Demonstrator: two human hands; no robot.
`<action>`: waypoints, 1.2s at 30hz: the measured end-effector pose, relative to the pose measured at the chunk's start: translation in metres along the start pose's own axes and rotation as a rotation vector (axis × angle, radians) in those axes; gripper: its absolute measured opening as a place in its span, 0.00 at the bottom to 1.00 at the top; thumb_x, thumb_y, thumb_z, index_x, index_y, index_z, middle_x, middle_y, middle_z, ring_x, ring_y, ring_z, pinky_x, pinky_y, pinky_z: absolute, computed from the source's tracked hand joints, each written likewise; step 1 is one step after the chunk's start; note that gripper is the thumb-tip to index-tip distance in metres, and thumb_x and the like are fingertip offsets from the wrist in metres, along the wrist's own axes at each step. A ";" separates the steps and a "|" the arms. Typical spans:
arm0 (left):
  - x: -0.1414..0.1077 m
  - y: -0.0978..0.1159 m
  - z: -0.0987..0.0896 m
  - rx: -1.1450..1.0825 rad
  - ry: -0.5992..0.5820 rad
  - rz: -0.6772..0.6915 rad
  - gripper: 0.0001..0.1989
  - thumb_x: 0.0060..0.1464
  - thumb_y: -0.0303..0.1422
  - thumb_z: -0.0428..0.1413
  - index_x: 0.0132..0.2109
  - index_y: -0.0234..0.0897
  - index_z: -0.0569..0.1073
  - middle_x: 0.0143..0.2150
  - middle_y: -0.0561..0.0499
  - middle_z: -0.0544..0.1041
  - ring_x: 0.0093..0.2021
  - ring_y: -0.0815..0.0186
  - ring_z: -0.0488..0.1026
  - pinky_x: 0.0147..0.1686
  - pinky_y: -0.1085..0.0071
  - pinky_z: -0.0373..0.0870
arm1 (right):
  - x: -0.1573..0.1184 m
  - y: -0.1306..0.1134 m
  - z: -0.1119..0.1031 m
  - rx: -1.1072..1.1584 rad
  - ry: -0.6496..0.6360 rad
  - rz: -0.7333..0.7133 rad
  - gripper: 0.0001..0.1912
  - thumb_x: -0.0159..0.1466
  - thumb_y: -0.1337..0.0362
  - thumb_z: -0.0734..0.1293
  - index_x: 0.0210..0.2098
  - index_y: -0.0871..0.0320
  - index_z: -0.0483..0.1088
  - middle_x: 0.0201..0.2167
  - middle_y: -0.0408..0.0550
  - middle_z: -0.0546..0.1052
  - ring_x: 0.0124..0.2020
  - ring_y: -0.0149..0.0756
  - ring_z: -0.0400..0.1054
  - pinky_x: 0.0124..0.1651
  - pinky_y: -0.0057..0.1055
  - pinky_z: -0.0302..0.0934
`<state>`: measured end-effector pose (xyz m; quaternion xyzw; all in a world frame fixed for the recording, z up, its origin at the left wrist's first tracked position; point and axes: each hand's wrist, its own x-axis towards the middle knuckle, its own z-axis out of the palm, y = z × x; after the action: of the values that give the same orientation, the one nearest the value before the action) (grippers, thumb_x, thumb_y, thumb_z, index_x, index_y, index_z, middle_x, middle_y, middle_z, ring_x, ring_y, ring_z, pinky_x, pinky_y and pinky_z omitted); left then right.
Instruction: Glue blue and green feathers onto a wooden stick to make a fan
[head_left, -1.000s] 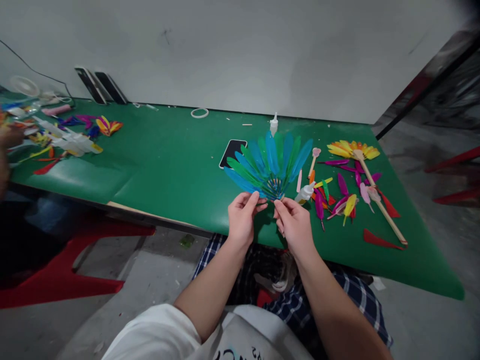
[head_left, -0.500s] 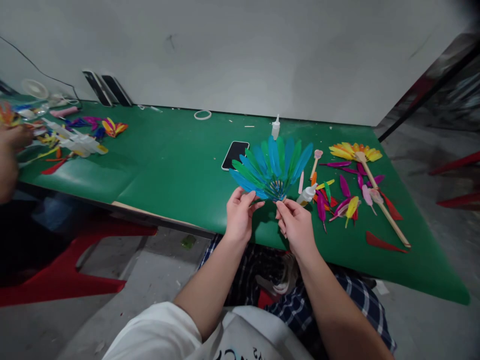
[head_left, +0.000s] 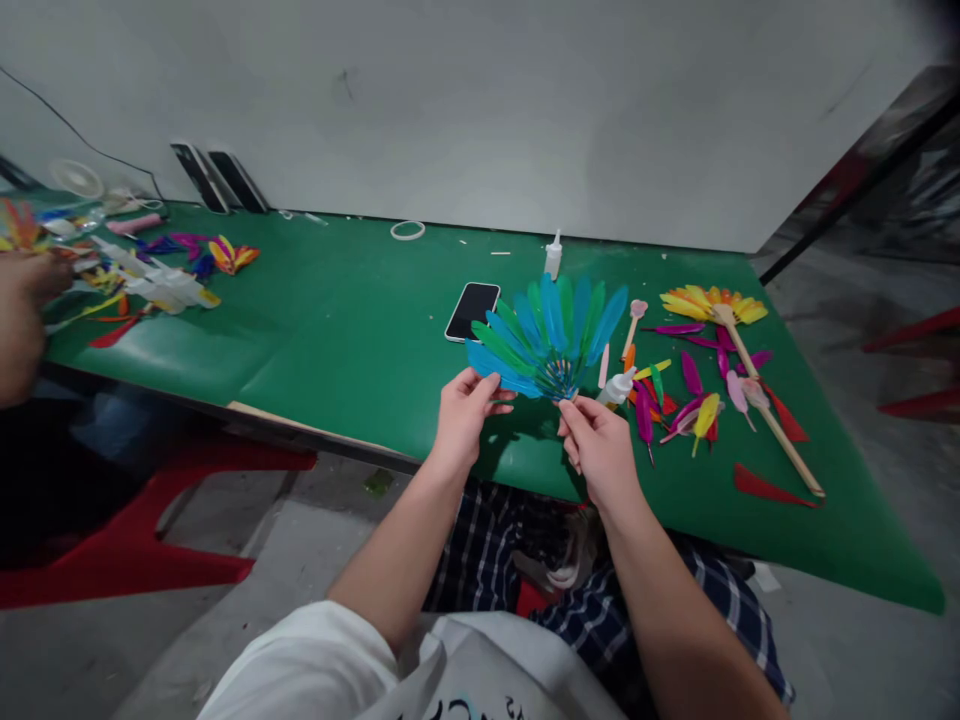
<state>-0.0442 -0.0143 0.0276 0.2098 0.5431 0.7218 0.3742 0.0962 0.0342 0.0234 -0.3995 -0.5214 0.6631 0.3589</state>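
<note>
A fan of blue and green feathers (head_left: 559, 320) is spread out above the table, quills gathered at its lower end. My right hand (head_left: 596, 440) pinches that gathered base between thumb and fingers. At the fan's left edge, my left hand (head_left: 466, 410) closes thumb and fingertips on the outermost blue feather. A glue bottle (head_left: 616, 387) lies tilted just right of the fan. Behind the fan stands a second glue bottle (head_left: 553, 256), upright. The phone (head_left: 474, 310) lies flat to the left, partly behind the feathers.
On the green table (head_left: 360, 330), a yellow-orange feather fan on a wooden stick (head_left: 772, 425) lies at right, beside loose feathers (head_left: 690, 375). Far left, another person's hand (head_left: 30, 310) is near glue bottles (head_left: 169, 285) and feathers. Two dark phones (head_left: 217, 180) lean against the wall.
My left hand has slid left and slightly outward along the fan's leftmost feather. My right hand keeps its pinch at the base.
</note>
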 end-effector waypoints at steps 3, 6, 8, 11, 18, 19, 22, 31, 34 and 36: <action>0.004 0.005 -0.008 0.092 -0.044 -0.025 0.10 0.41 0.34 0.58 0.29 0.32 0.68 0.25 0.51 0.72 0.26 0.67 0.73 0.22 0.74 0.70 | 0.000 -0.001 -0.001 -0.004 -0.006 0.005 0.13 0.54 0.54 0.64 0.25 0.59 0.64 0.15 0.35 0.62 0.08 0.18 0.48 0.08 0.18 0.40; 0.007 0.009 -0.013 0.146 -0.044 -0.015 0.10 0.41 0.35 0.58 0.29 0.31 0.70 0.24 0.51 0.73 0.26 0.66 0.74 0.23 0.74 0.71 | 0.001 -0.001 -0.001 -0.004 -0.004 0.012 0.14 0.53 0.53 0.64 0.25 0.60 0.64 0.15 0.35 0.62 0.08 0.18 0.48 0.08 0.19 0.40; 0.008 0.011 -0.016 0.187 -0.055 -0.005 0.10 0.41 0.35 0.59 0.29 0.32 0.71 0.24 0.50 0.73 0.27 0.66 0.74 0.24 0.74 0.71 | 0.001 -0.001 -0.002 -0.011 0.001 0.006 0.14 0.53 0.53 0.64 0.26 0.60 0.64 0.15 0.35 0.62 0.08 0.18 0.49 0.08 0.19 0.41; 0.010 0.016 -0.021 0.293 -0.146 -0.021 0.09 0.39 0.34 0.60 0.29 0.32 0.72 0.23 0.50 0.74 0.27 0.65 0.74 0.23 0.76 0.70 | 0.002 -0.001 -0.004 -0.029 0.000 -0.020 0.14 0.53 0.53 0.64 0.25 0.59 0.64 0.15 0.35 0.62 0.09 0.18 0.49 0.08 0.19 0.41; 0.014 0.027 -0.030 0.399 -0.197 -0.026 0.09 0.38 0.34 0.61 0.29 0.34 0.74 0.20 0.48 0.74 0.22 0.67 0.72 0.19 0.77 0.68 | 0.000 -0.001 -0.001 -0.042 -0.017 0.007 0.14 0.53 0.53 0.64 0.25 0.59 0.64 0.14 0.35 0.62 0.08 0.19 0.49 0.09 0.20 0.40; 0.014 0.028 -0.031 0.422 -0.209 -0.018 0.09 0.38 0.34 0.61 0.29 0.34 0.75 0.21 0.48 0.75 0.22 0.67 0.72 0.19 0.77 0.68 | 0.000 -0.001 -0.001 -0.040 -0.013 0.007 0.14 0.53 0.53 0.64 0.25 0.59 0.64 0.14 0.35 0.62 0.09 0.19 0.49 0.09 0.20 0.40; 0.015 0.032 -0.033 0.508 -0.257 0.005 0.07 0.38 0.33 0.61 0.28 0.34 0.75 0.21 0.48 0.75 0.22 0.69 0.71 0.19 0.78 0.68 | 0.001 0.000 -0.002 -0.036 -0.008 0.003 0.14 0.53 0.53 0.64 0.24 0.59 0.64 0.14 0.35 0.62 0.09 0.19 0.49 0.09 0.20 0.40; 0.014 0.019 -0.027 0.214 -0.117 -0.070 0.09 0.36 0.33 0.62 0.28 0.32 0.74 0.21 0.49 0.75 0.22 0.69 0.71 0.26 0.74 0.70 | 0.001 0.005 0.001 0.006 -0.017 -0.008 0.14 0.54 0.53 0.63 0.25 0.59 0.64 0.15 0.35 0.62 0.09 0.18 0.48 0.09 0.19 0.40; 0.011 0.015 -0.025 0.169 -0.110 -0.072 0.11 0.38 0.35 0.61 0.29 0.33 0.74 0.23 0.49 0.75 0.24 0.69 0.72 0.29 0.73 0.70 | 0.001 0.004 0.000 0.007 -0.006 -0.011 0.15 0.54 0.53 0.63 0.25 0.59 0.64 0.15 0.35 0.62 0.09 0.18 0.48 0.08 0.19 0.40; 0.011 0.017 -0.027 0.239 -0.106 -0.033 0.11 0.38 0.36 0.61 0.30 0.33 0.75 0.23 0.48 0.75 0.25 0.68 0.72 0.29 0.72 0.70 | 0.001 0.004 -0.001 -0.002 0.007 -0.024 0.15 0.54 0.53 0.63 0.24 0.59 0.63 0.15 0.35 0.62 0.09 0.18 0.48 0.08 0.19 0.40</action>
<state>-0.0751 -0.0250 0.0341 0.2817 0.6082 0.6336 0.3863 0.0966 0.0346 0.0189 -0.3959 -0.5255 0.6567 0.3685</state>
